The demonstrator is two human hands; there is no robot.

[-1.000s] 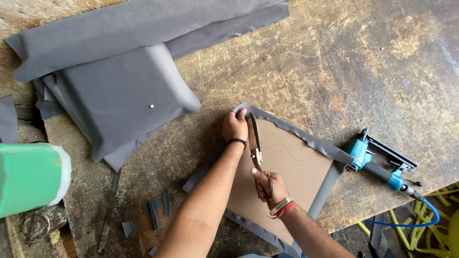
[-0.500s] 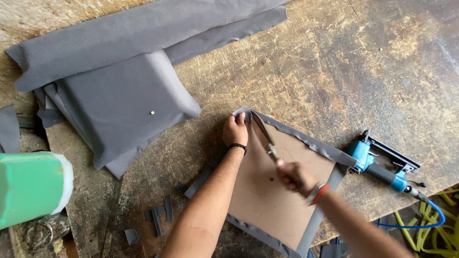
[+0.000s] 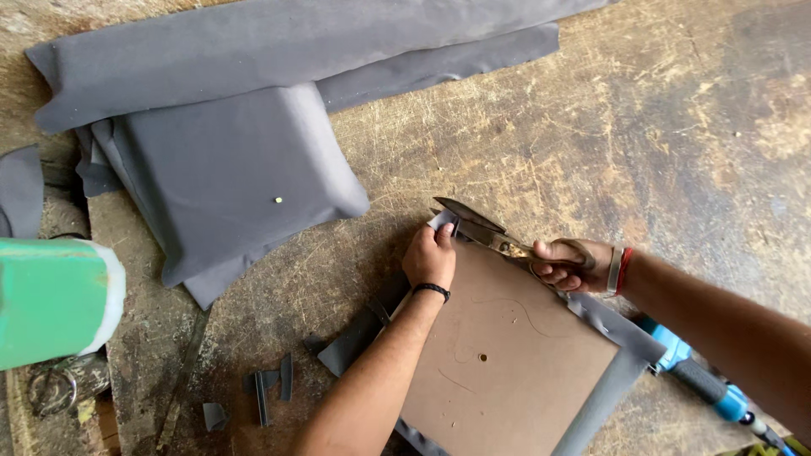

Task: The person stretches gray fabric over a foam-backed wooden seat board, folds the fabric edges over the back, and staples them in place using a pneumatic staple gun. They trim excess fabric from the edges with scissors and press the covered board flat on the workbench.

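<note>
My left hand [image 3: 429, 260] presses down flat on the corner of the brown board [image 3: 507, 355], fingers curled over the flap of grey fabric [image 3: 443, 221] that pokes out past that corner; my right hand [image 3: 568, 263] is closed through the handles of the scissors [image 3: 477, 226], blades parted a little and their tips at the flap, right beside my left fingertips. The board lies on the scarred wooden workbench [image 3: 591, 127] in front of me, grey cloth wrapped around its edges [image 3: 610, 390]; I judge it stiff and light, a thing that will slide unless pinned, so the flat palm near the corner seems the right hold. The cloth looks soft and limp; I reckon it will fold away from the blades unless pinched taut close to the cut. Small grey offcuts [image 3: 266, 384] lie scattered to my left; a covered grey cushion [image 3: 236, 177] and a longer folded grey piece [image 3: 279, 51] sit further up the bench; a blue air tool [image 3: 697, 376] lies under my right forearm. A green cylinder with a white rim [image 3: 55, 300] stands at the left edge; I cannot tell whether it holds anything.
</note>
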